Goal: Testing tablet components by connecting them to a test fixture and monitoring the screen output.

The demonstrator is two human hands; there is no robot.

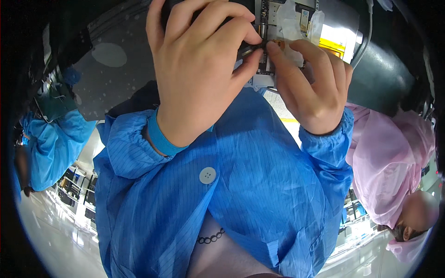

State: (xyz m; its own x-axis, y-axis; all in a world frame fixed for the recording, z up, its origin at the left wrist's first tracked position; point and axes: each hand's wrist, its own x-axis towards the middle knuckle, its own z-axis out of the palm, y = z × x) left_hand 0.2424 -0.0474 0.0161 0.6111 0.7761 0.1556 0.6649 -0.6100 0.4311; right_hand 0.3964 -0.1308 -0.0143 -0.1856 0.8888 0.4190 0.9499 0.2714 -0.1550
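Observation:
An opened electronic device (273, 23) with a circuit board lies at the top middle, partly covered by loose translucent film (288, 28). My left hand (199, 65) reaches over its left side. Thumb and forefinger close on a small dark part (252, 48) at the board's edge; its kind is too small to tell. The other fingers curve over a black area at the upper left. From the right comes my right hand (315, 85), one finger stretched out to the same spot, its tip close to the left fingertips. Its remaining fingers bend loosely over the device, apart from that finger.
A yellow-and-white label (333, 41) shows on the device's right. A pale cable (368, 34) runs down beside it. Dark table surface (116, 78) spreads left. A person in blue (55, 143) is at the far left, another in pink (384, 157) at the right.

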